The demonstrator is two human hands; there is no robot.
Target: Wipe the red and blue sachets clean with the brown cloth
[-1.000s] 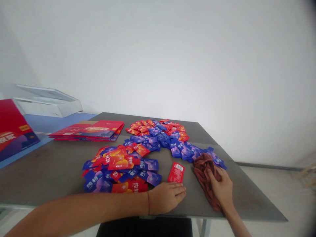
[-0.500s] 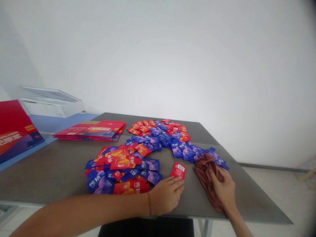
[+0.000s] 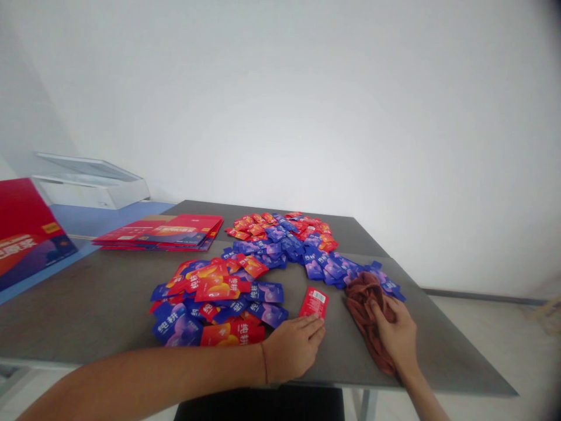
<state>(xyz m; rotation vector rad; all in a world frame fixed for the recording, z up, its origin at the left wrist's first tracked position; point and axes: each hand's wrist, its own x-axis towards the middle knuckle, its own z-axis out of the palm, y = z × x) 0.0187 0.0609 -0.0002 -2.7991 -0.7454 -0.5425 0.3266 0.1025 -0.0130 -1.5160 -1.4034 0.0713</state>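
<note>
So here's the setup: a dark grey tabletop (image 3: 100,304) covered in little foil sachets, red ones and blue ones. The left hand (image 3: 291,349) is lying open and flat near the front edge, fingers stretched out and holding nothing. Its fingertips are right at the bottom of a single red sachet (image 3: 313,303), though I can't tell if they're actually touching it. That sachet sits on bare table on its own, between the big front heap of red and blue sachets (image 3: 210,304) and a brown cloth (image 3: 366,318). The right hand (image 3: 397,339) is on that cloth near the front right corner, fingers curled down into the fabric, but I can't tell whether it's really gripping or just pressing. The cloth is bunched up and covers the end of a blue trail running off the back heap (image 3: 280,237), with a few blue sachets poking out past it. There's a thread bracelet (image 3: 263,362) on the left wrist. Along the far left edge of the table sits a low stack of flattened red cartons (image 3: 158,233). Further left, off the table, there's a tilted red carton (image 3: 26,234) cut off by the frame, and a white box (image 3: 90,190) behind it on a blue surface (image 3: 74,217).
</note>
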